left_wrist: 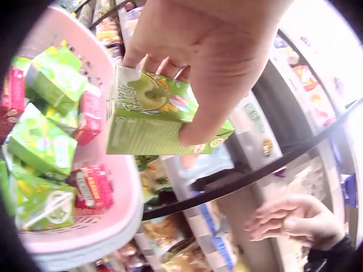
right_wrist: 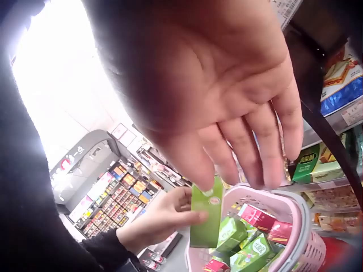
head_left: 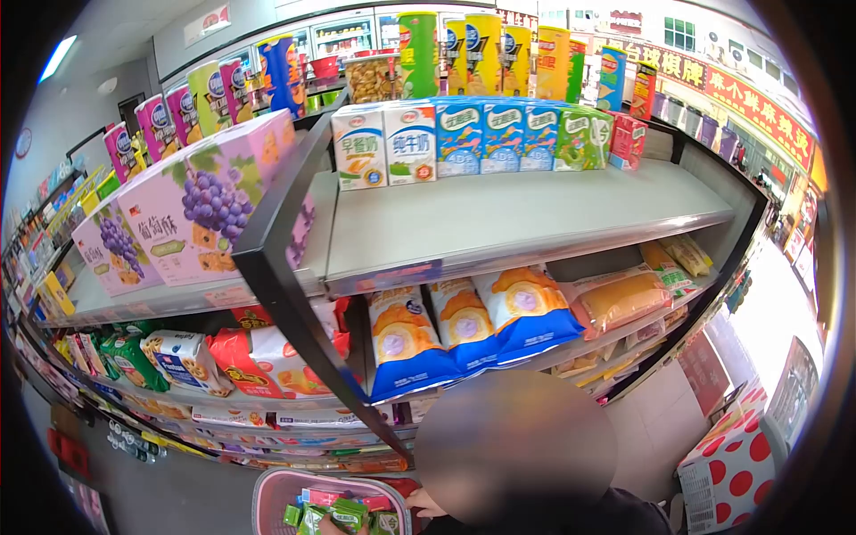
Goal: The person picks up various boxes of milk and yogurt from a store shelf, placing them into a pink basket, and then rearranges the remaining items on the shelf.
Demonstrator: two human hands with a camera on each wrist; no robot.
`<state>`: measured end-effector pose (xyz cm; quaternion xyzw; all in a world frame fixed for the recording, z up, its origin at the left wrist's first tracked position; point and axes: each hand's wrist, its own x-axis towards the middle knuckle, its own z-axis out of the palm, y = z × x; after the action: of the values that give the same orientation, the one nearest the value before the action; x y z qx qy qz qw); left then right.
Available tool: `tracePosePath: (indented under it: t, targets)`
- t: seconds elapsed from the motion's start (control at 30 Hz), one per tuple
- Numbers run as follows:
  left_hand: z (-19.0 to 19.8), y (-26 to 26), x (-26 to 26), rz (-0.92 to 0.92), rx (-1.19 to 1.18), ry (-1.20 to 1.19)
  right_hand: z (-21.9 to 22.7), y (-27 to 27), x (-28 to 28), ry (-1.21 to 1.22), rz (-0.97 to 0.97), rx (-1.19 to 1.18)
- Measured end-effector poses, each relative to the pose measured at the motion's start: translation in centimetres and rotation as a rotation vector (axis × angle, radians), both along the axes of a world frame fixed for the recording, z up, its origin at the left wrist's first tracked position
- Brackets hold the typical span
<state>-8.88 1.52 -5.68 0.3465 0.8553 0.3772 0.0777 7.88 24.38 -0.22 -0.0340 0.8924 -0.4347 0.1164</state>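
Note:
My left hand (left_wrist: pixel 210 62) grips a green drink carton (left_wrist: pixel 153 130) between thumb and fingers, beside the rim of a pink basket (left_wrist: pixel 127 192). Green cartons (left_wrist: pixel 42 141) and smaller red boxes (left_wrist: pixel 93 187) lie jumbled in that basket. In the right wrist view the held carton (right_wrist: pixel 205 218) stands upright next to the basket (right_wrist: pixel 295 209). My right hand (right_wrist: pixel 227 85) holds nothing, its fingers extended. From the left wrist the right hand (left_wrist: pixel 300 221) shows apart from the basket, near the shelves. At the head view's bottom edge, the basket (head_left: pixel 267 490) is partly cut off.
A shelf (head_left: pixel 535 209) carries a back row of milk cartons (head_left: pixel 410 143), with chip cans above. Bread bags (head_left: pixel 526 312) fill the tier below. A black shelf post (head_left: pixel 285 276) rises near the basket, and grape-print boxes (head_left: pixel 187 205) stand left of it. A dotted box (head_left: pixel 731 464) sits right.

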Motion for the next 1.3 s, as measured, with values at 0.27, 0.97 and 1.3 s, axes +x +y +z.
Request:
tracePosePath:
  t: [0.27,0.97,1.3]
  targets:
    - [17.6,8.1,7.8,-0.241,0.247,0.183,15.2,2.3,4.8,0.418,-0.229,-0.350]
    - [44.1,36.4,22.0,-0.965,0.760,0.523,41.1,21.5,26.0,0.863,-0.848,0.254]
    - [51.3,46.2,21.0,-1.001,0.334,0.623,45.5,31.1,24.8,0.581,-0.756,0.303]
